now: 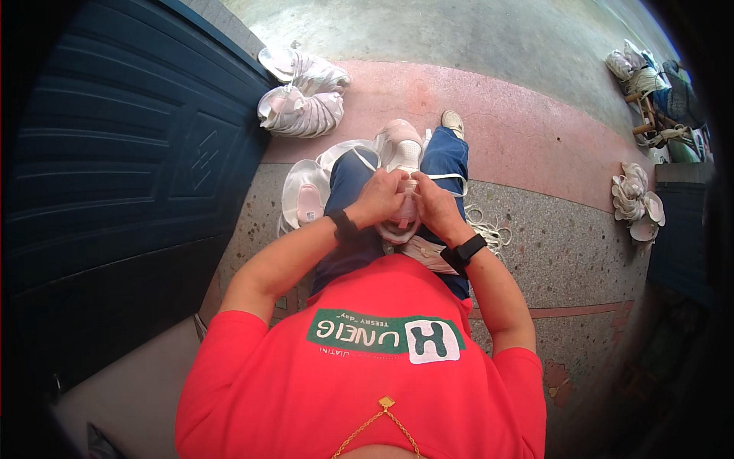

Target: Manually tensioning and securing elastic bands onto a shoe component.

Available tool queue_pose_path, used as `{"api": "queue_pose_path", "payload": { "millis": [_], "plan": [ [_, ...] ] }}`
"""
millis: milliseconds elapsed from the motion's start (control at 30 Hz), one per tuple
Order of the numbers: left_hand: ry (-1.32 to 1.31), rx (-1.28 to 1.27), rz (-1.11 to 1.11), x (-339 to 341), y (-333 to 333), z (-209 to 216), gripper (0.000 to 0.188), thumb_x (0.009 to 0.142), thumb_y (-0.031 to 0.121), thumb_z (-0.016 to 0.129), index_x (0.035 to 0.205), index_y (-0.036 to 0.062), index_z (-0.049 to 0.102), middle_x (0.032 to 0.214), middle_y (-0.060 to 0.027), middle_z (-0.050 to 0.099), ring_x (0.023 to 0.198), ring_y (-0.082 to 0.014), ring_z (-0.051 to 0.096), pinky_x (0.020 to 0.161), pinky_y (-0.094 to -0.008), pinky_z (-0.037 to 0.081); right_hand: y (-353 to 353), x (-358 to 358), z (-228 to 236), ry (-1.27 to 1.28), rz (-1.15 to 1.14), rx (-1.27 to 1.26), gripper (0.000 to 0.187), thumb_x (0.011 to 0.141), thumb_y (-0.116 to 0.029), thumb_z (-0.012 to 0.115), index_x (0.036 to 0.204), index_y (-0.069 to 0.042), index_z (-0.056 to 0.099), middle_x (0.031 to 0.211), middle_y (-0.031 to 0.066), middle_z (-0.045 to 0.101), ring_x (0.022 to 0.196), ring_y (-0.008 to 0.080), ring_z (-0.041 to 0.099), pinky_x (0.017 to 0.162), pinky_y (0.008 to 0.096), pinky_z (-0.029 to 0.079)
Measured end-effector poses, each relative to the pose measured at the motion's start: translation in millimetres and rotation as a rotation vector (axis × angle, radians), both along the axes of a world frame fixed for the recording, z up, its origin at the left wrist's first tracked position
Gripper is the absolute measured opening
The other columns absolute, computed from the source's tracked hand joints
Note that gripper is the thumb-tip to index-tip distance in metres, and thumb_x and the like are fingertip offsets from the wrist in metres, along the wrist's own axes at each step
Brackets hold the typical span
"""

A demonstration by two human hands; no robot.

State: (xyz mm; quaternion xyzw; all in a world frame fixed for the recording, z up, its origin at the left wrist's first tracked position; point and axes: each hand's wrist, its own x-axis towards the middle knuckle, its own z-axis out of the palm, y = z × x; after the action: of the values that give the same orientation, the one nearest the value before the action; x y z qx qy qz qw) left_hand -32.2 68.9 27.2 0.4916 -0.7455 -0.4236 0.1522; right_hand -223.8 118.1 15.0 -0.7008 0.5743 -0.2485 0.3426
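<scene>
A pale pink and white sneaker (401,141) rests between my thighs, its toe away from me and its opening near my belly. Over its lacing area my two hands almost meet. My left hand (380,197) is closed on the left side of the sneaker, thumb and forefinger at its middle; exactly what the fingertips pinch is hidden. My right hand (438,205) is closed too, its fingers pinching at a white shoelace (453,177) that loops out over my right thigh. More loose lace lies over my left knee.
Next to my left leg lies another pink-lined white shoe (309,202). Stacked shoe uppers (301,112) lean by the dark blue door (145,130). A bundle of white laces (489,229) lies right of my leg. More shoe parts (631,193) sit at the far right.
</scene>
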Motion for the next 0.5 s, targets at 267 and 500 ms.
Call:
{"api": "queue_pose_path", "payload": {
  "millis": [267, 500],
  "plan": [
    [0.167, 0.303, 0.259, -11.3, 2.0, -7.1, 0.036, 0.085, 0.006, 0.072, 0.119, -0.0029, 0.064, 0.088, -0.0089, 0.072, 0.08, -0.0168, 0.07, 0.071, -0.0314, 0.056, 13.3, 2.7, 14.4, 0.061, -0.086, 0.032, 0.046, 0.093, -0.014, 0.067, 0.137, -0.006, 0.052, 0.099, 0.0202, 0.074, 0.089, 0.0421, 0.072, 0.074, 0.0498, 0.056],
    [0.438, 0.616, 0.287, 2.4, -4.5, 1.5, 0.039, 0.087, 0.003, 0.074, 0.123, -0.0022, 0.057, 0.094, -0.0045, 0.069, 0.084, -0.0102, 0.065, 0.073, -0.0258, 0.055, -9.0, -0.9, -1.9, -0.338, -0.267, 0.275, 0.044, 0.089, -0.015, 0.074, 0.128, 0.0, 0.061, 0.104, 0.0196, 0.074, 0.1, 0.0337, 0.073, 0.085, 0.0408, 0.056]
  ]
}}
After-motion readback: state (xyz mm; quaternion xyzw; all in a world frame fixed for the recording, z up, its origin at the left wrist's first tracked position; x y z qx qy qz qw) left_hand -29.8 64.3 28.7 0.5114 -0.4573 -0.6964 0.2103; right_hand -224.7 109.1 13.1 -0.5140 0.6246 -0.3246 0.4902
